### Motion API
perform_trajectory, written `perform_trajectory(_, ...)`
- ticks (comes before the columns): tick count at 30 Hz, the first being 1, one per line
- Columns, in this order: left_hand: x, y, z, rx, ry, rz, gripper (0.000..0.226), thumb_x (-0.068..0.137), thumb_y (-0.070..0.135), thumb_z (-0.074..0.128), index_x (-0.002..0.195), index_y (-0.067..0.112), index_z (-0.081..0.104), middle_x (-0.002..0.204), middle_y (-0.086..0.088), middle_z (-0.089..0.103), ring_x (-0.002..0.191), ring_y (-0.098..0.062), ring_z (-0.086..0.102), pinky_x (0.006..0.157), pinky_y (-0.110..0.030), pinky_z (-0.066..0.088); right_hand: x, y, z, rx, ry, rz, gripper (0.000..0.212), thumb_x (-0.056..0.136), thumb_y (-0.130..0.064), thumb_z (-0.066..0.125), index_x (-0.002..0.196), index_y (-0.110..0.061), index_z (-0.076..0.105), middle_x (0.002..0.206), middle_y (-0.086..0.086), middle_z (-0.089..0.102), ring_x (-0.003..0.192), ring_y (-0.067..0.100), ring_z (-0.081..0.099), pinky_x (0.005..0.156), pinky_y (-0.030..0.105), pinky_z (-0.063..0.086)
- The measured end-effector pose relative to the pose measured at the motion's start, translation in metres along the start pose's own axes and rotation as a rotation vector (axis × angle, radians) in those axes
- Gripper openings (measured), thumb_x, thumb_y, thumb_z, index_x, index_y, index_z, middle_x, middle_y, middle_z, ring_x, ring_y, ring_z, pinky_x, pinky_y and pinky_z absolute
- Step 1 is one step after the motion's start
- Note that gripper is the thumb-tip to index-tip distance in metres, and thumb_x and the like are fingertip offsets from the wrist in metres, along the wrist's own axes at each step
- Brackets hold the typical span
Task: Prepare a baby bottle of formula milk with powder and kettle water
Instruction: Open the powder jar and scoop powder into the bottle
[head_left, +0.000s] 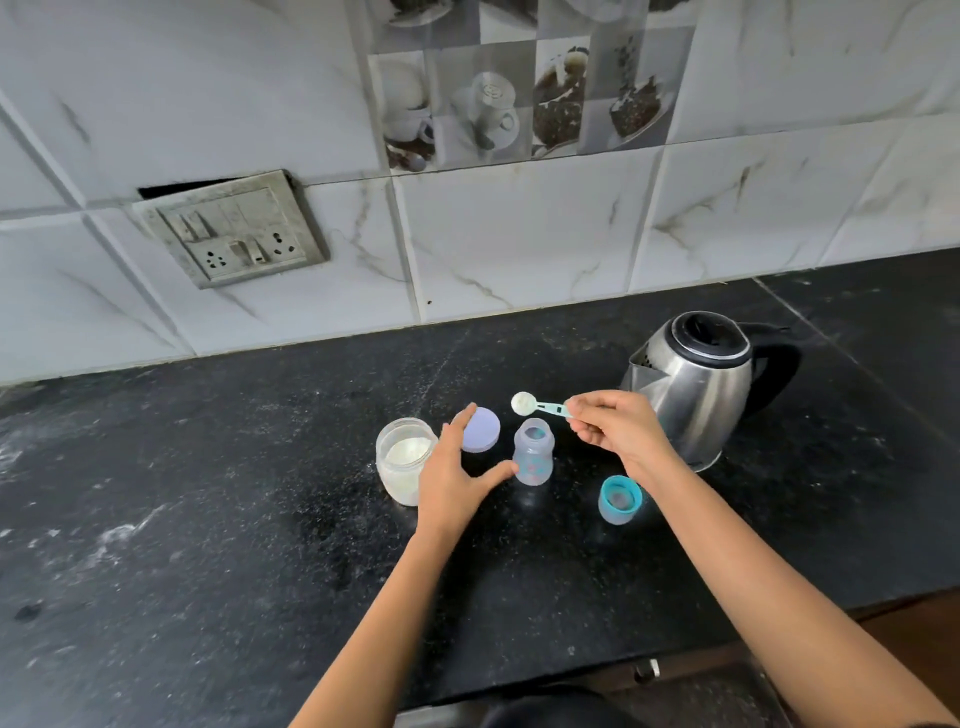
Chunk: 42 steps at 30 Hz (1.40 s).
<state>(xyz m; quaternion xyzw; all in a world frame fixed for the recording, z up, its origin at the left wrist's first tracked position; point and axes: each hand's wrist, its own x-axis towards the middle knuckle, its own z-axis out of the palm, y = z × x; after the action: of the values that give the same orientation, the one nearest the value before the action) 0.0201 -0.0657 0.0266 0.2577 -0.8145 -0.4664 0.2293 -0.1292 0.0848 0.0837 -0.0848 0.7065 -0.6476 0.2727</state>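
A small clear baby bottle (533, 453) stands open and upright on the black counter. My right hand (615, 434) pinches the handle of a teal scoop (537, 405) heaped with white powder, held just above and behind the bottle's mouth. My left hand (453, 478) is spread open between the bottle and an open jar of white powder (402, 457), its thumb tip close to the bottle's side. The jar's lavender lid (482, 430) lies flat behind my left fingers. A steel kettle (696, 384) with a black lid and handle stands at the right.
The bottle's teal cap with teat (620, 500) sits on the counter under my right wrist. Tiled wall with a switch and socket plate (234, 231) rises behind. Powder dust speckles the black counter (208, 493); its front edge runs at lower right.
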Motion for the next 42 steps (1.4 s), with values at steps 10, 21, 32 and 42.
perform_trajectory(10, 0.011, -0.007, 0.037, 0.046, -0.194, -0.119, 0.084, 0.069, 0.036, 0.082, 0.141, 0.026, 0.04, 0.141, 0.011, 0.048, 0.129, -0.008, 0.044, 0.101, -0.02, 0.033, 0.001, 0.021, -0.014, -0.09, 0.052, 0.02, 0.005, 0.086, -0.006, 0.068, 0.088, -0.005, 0.073, 0.072, 0.011, 0.07, 0.064, 0.015, 0.063, 0.062, 0.024, 0.054)
perform_trajectory(21, 0.024, -0.007, 0.052, -0.014, -0.192, -0.088, 0.058, 0.072, 0.026, 0.08, 0.125, 0.028, 0.055, 0.118, 0.015, 0.062, 0.112, -0.005, 0.055, 0.095, -0.022, 0.041, 0.003, 0.022, -0.012, -0.162, 0.096, 0.012, 0.011, 0.084, -0.014, 0.072, 0.091, -0.005, 0.073, 0.075, 0.012, 0.073, 0.067, 0.016, 0.069, 0.062, 0.024, 0.054)
perform_trajectory(32, 0.02, -0.007, 0.049, 0.036, -0.216, -0.018, 0.053, 0.068, 0.031, 0.079, 0.116, 0.039, 0.056, 0.111, 0.024, 0.062, 0.104, 0.0, 0.056, 0.089, -0.028, 0.047, -0.003, 0.005, -0.007, -0.568, 0.021, -0.273, 0.005, 0.082, -0.013, 0.07, 0.082, -0.012, 0.075, 0.064, 0.003, 0.071, 0.063, 0.015, 0.069, 0.069, 0.025, 0.058)
perform_trajectory(42, 0.02, -0.008, 0.048, 0.02, -0.199, -0.008, 0.052, 0.07, 0.031, 0.078, 0.117, 0.036, 0.057, 0.11, 0.023, 0.063, 0.102, 0.002, 0.056, 0.09, -0.028, 0.048, -0.008, 0.0, 0.001, -0.875, -0.02, -0.467, 0.016, 0.09, -0.015, 0.064, 0.102, -0.013, 0.074, 0.086, -0.005, 0.07, 0.073, 0.002, 0.06, 0.073, 0.014, 0.048)
